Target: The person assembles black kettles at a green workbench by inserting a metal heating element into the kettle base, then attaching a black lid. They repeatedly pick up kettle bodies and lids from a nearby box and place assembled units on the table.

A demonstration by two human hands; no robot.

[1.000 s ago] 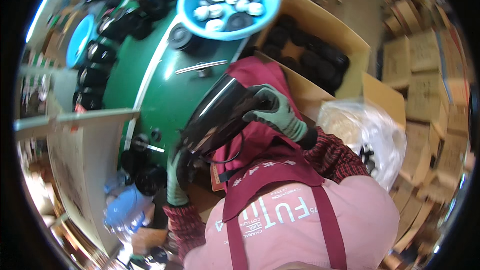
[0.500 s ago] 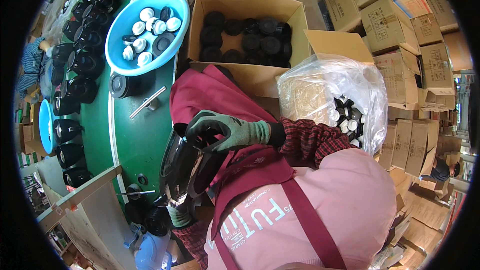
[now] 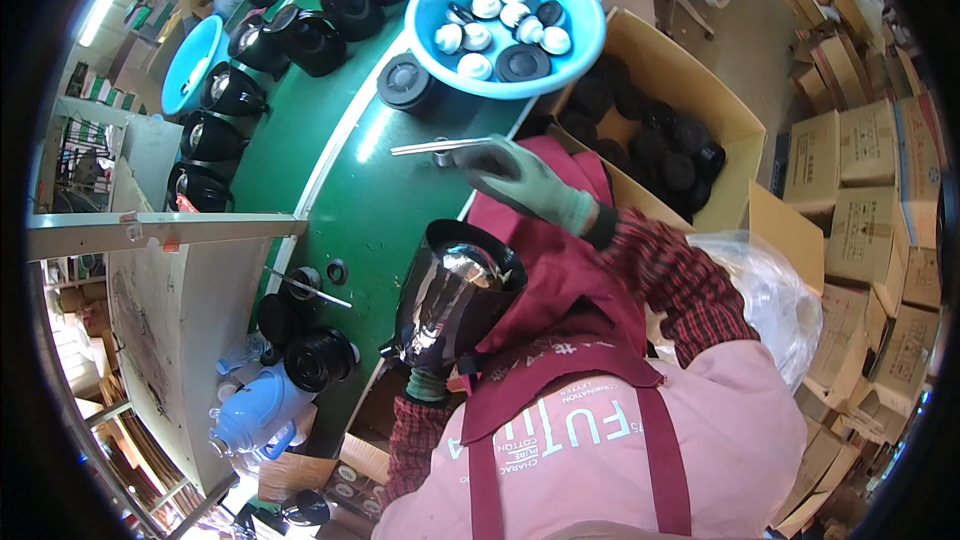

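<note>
A glossy black jug body with a wide rim and a shiny silvery inside tilts over my lap at the table edge. My left hand, in a green glove, holds it from below; most of its fingers are hidden behind it. Farther up, my right hand, also gloved in green, is at the right end of a thin metal rod. Its fingers curve there, but blur hides whether they grip. The rod lies across a small metal cup on the green table.
A blue basin holds white and black lids. Beside it stand a round black lid and an open carton of black parts. Black jugs line the far left. A light-blue jug sits lower left, near a wooden frame.
My right hand has left the jug's rim and moved away to the rod on the table. My left hand still holds the jug. The whole view has turned toward the left.
</note>
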